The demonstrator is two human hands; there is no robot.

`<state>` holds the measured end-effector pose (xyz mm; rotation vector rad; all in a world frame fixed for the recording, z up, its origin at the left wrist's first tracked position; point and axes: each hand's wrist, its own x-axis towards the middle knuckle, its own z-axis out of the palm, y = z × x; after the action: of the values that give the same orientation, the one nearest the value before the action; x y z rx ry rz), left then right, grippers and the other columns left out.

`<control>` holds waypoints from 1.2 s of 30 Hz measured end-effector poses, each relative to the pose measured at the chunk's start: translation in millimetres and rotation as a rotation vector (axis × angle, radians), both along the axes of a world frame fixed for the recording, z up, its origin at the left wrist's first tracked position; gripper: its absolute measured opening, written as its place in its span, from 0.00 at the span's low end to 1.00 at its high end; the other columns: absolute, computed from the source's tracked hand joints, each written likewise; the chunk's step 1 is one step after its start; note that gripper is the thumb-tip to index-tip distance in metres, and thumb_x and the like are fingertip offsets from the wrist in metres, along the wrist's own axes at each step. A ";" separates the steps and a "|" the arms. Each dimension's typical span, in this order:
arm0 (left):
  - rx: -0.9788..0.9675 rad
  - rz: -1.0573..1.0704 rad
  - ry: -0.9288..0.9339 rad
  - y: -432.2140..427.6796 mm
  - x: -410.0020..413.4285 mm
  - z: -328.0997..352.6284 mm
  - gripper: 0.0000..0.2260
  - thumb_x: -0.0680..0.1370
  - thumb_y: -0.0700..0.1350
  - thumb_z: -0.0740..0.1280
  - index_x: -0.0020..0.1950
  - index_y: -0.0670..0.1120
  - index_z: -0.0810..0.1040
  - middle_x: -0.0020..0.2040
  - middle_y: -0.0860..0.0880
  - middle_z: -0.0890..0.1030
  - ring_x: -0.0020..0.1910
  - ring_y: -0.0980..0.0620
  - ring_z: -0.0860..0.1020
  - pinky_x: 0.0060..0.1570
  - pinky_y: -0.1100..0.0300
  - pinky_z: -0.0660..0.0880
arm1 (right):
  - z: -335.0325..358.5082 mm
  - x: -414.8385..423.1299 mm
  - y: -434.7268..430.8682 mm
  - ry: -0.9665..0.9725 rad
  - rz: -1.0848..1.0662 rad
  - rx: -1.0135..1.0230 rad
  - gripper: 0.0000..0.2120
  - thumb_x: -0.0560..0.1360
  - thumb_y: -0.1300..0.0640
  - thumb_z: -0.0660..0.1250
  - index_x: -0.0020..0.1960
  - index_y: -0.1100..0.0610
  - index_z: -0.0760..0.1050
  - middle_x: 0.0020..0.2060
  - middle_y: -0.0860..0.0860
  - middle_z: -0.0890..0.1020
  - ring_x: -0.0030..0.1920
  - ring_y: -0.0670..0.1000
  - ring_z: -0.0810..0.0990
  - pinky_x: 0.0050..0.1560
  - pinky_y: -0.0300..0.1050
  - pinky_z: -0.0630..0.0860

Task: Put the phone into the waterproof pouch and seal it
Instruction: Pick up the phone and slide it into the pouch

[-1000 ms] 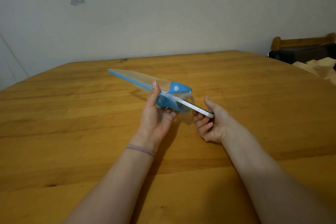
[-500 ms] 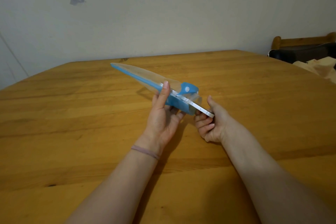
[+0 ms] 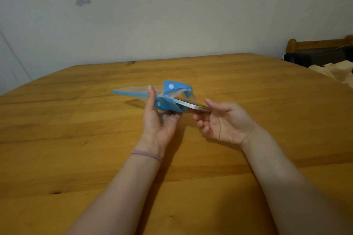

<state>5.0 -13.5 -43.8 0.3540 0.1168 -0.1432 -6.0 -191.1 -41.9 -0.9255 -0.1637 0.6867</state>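
Observation:
A clear waterproof pouch (image 3: 133, 91) with blue edges and a blue snap flap is held above the wooden table (image 3: 76, 120), its mouth facing right. My left hand (image 3: 158, 120) grips it from below, thumb up along its near side. A silver-edged phone (image 3: 193, 105) lies edge-on, partly inside the pouch mouth, with its right end sticking out. My right hand (image 3: 221, 122) holds that free end between thumb and fingers. The part of the phone inside the pouch is mostly hidden by the blue flap.
A wooden chair back (image 3: 321, 43) with dark items and a beige cloth (image 3: 336, 72) sits at the table's far right. A pale wall (image 3: 172, 15) rises behind the table's far edge.
The pouch has swung to lie flatter and its flap has lifted open wider. Both hands shifted slightly right, and the phone still sits partway in the mouth.

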 end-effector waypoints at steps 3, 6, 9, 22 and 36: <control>-0.030 -0.015 0.004 0.5 -0.4 -0.7 0.30 0.71 0.56 0.72 0.66 0.40 0.72 0.66 0.35 0.73 0.63 0.37 0.75 0.67 0.42 0.70 | -2.6 -0.2 -0.5 -0.114 -0.017 -0.044 0.13 0.71 0.51 0.69 0.49 0.58 0.83 0.38 0.54 0.83 0.35 0.47 0.81 0.30 0.37 0.76; -0.052 -0.035 -0.001 -0.2 -1.6 -0.4 0.31 0.71 0.57 0.73 0.66 0.39 0.72 0.65 0.35 0.74 0.63 0.36 0.75 0.66 0.41 0.70 | -4.2 0.9 0.2 -0.170 -0.080 -0.116 0.13 0.67 0.47 0.73 0.44 0.56 0.84 0.34 0.52 0.82 0.31 0.46 0.79 0.27 0.36 0.75; -0.054 -0.069 -0.006 -4.1 -3.3 -0.8 0.31 0.71 0.57 0.73 0.66 0.39 0.72 0.64 0.34 0.74 0.62 0.36 0.76 0.66 0.41 0.70 | -5.9 4.2 4.4 -0.159 -0.189 -0.208 0.13 0.62 0.44 0.75 0.35 0.54 0.82 0.29 0.50 0.80 0.27 0.45 0.77 0.23 0.35 0.73; 0.045 -0.076 -0.005 -8.3 -4.2 -4.7 0.31 0.71 0.58 0.71 0.67 0.40 0.71 0.63 0.35 0.75 0.61 0.37 0.77 0.65 0.43 0.72 | -11.7 7.7 12.6 -0.268 -0.396 -0.587 0.21 0.54 0.35 0.76 0.27 0.52 0.77 0.23 0.49 0.77 0.22 0.45 0.71 0.21 0.35 0.67; 0.122 -0.259 -0.075 -22.9 -12.6 -8.0 0.31 0.72 0.60 0.69 0.63 0.36 0.74 0.60 0.31 0.77 0.61 0.34 0.77 0.65 0.41 0.71 | -16.9 13.0 13.8 -0.518 -0.776 -0.801 0.13 0.64 0.44 0.77 0.41 0.50 0.79 0.38 0.50 0.85 0.38 0.50 0.83 0.33 0.44 0.74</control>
<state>-7.6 -36.4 -51.8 0.4949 0.0053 -0.3795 7.1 -177.3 -58.7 -1.7908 0.0340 -0.2673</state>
